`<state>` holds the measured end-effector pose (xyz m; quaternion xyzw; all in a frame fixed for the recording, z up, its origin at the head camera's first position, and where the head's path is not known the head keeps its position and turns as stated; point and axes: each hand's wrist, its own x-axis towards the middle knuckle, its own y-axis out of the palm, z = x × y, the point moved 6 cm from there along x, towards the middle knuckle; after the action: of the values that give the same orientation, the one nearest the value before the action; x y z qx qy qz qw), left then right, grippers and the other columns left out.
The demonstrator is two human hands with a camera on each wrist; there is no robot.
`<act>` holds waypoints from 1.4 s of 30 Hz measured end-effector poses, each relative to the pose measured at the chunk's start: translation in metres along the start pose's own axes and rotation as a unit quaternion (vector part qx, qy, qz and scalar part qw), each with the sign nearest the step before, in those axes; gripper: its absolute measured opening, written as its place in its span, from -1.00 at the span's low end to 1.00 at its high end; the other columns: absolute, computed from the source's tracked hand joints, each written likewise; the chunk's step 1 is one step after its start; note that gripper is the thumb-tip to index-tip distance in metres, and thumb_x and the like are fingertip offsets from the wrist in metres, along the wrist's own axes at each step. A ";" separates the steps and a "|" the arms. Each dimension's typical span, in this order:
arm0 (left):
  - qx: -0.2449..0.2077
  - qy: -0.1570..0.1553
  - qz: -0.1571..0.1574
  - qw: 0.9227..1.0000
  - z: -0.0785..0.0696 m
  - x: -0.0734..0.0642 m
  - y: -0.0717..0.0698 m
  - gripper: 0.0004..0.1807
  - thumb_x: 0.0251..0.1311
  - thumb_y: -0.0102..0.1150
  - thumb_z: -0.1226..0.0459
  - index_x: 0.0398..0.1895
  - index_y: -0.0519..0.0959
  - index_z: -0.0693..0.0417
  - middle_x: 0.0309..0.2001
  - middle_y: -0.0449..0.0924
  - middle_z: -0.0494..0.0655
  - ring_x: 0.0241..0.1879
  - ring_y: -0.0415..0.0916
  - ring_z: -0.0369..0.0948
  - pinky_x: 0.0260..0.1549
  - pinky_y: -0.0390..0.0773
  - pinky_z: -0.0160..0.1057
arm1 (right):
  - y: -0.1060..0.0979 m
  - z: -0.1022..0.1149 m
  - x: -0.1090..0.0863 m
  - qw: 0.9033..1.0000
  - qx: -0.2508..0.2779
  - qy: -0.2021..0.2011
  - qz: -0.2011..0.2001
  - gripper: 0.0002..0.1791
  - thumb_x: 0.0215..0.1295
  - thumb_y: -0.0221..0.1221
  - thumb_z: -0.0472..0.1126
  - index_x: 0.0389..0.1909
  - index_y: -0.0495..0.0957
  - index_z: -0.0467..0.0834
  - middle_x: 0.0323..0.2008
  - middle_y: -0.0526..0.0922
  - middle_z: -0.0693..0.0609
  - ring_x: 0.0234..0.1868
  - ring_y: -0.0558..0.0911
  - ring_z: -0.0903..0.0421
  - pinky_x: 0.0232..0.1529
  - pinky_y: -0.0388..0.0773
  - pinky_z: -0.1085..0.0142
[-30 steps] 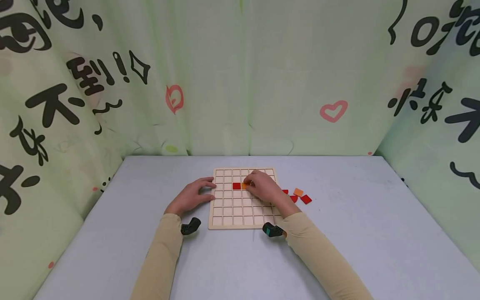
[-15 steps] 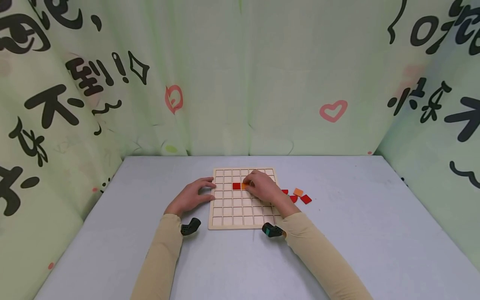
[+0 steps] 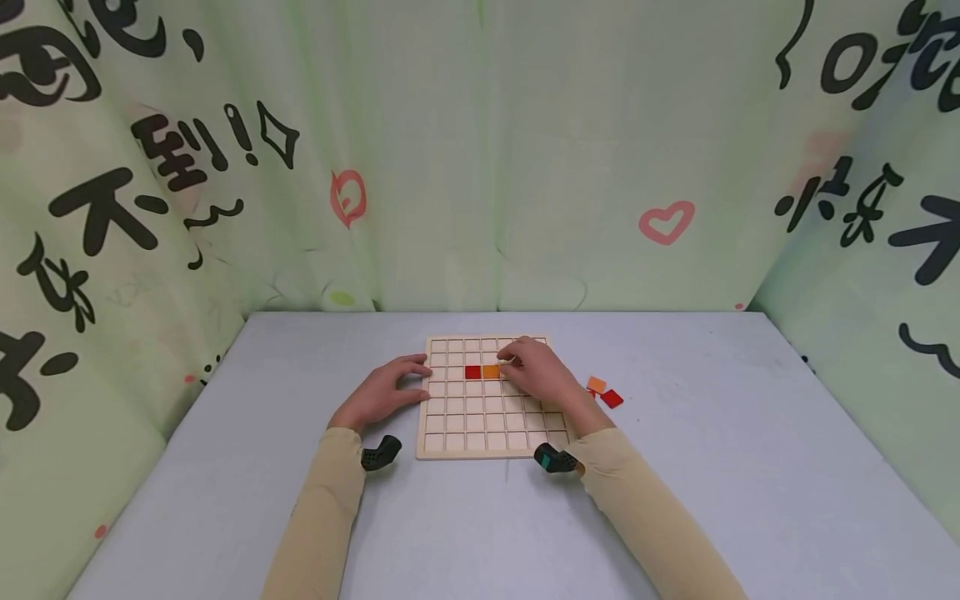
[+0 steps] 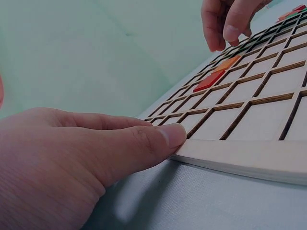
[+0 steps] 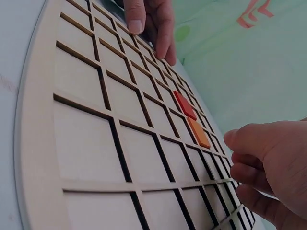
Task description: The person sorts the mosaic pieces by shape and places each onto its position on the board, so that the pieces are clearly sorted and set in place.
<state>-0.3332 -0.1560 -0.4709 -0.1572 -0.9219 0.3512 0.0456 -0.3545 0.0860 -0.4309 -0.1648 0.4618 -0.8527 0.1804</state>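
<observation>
A pale wooden grid board (image 3: 456,422) lies on the table, divided into square cells by raised strips. Side by side in two of its cells are a red square tile (image 3: 472,372) and an orange square tile (image 3: 491,372); the right wrist view shows the red tile (image 5: 185,105) adjoining the orange tile (image 5: 199,133). My left hand (image 3: 381,390) rests its thumb and fingertips on the board's left edge, fingers spread. Just right of the orange tile, my right hand (image 3: 542,375) hovers over the board with loosely bent fingers, apart from the tile and holding nothing.
Loose pieces lie right of the board: an orange tile (image 3: 597,384) and a red tile (image 3: 612,398), with another red piece mostly hidden by my right wrist. The white table (image 3: 675,467) reaches back to a green printed curtain (image 3: 555,167).
My right hand has let go of the orange tile and moved slightly to the right, uncovering it in its cell. My left hand has stayed at the board's edge.
</observation>
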 end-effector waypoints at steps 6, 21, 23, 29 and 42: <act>-0.001 -0.003 0.002 1.000 0.000 0.000 0.000 -0.58 0.20 0.35 0.16 0.11 0.59 0.05 0.43 0.26 -0.08 0.46 0.07 -0.02 0.43 0.12 0.01 | -0.015 -0.018 -0.014 0.999 0.020 0.014 -0.023 -0.69 0.39 0.17 -0.21 0.05 0.58 -0.29 -0.04 0.60 -0.13 -0.06 0.60 -0.02 0.03 0.59 0.11; -0.004 -0.004 0.002 1.000 0.001 0.000 0.000 -0.57 0.19 0.35 0.15 0.12 0.59 0.03 0.43 0.26 -0.11 0.46 0.07 -0.04 0.42 0.13 0.00 | -0.044 -0.059 -0.062 0.994 0.010 0.090 -0.054 -0.63 0.39 0.17 -0.17 0.12 0.55 -0.28 0.05 0.56 -0.20 0.05 0.55 -0.14 0.08 0.55 -0.02; -0.005 -0.004 0.002 1.000 0.001 0.001 0.000 -0.57 0.19 0.35 0.15 0.12 0.59 0.03 0.43 0.26 -0.11 0.46 0.07 -0.04 0.42 0.13 0.00 | -0.049 -0.066 -0.069 0.993 0.007 0.103 -0.057 -0.62 0.38 0.17 -0.17 0.12 0.54 -0.28 0.05 0.55 -0.21 0.05 0.54 -0.14 0.08 0.56 -0.03; -0.005 -0.003 0.001 1.000 0.001 0.000 0.000 -0.57 0.19 0.35 0.15 0.12 0.58 0.03 0.43 0.26 -0.11 0.46 0.07 -0.04 0.42 0.14 0.01 | -0.059 -0.086 -0.089 0.990 -0.007 0.120 -0.077 -0.64 0.37 0.16 -0.19 0.10 0.55 -0.30 0.03 0.56 -0.25 0.03 0.53 -0.18 0.07 0.53 -0.08; -0.008 -0.004 0.001 1.000 -0.002 -0.001 0.000 -0.59 0.20 0.34 0.17 0.11 0.59 0.03 0.43 0.26 -0.11 0.47 0.06 -0.04 0.43 0.12 0.00 | -0.060 -0.103 -0.110 0.990 -0.023 0.118 -0.079 -0.64 0.35 0.20 -0.20 0.07 0.56 -0.34 -0.03 0.58 -0.27 0.01 0.54 -0.18 0.05 0.55 -0.10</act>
<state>-0.3318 -0.1553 -0.4698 -0.1569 -0.9247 0.3445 0.0404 -0.3127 0.2422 -0.4459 -0.1031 0.4847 -0.8670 0.0526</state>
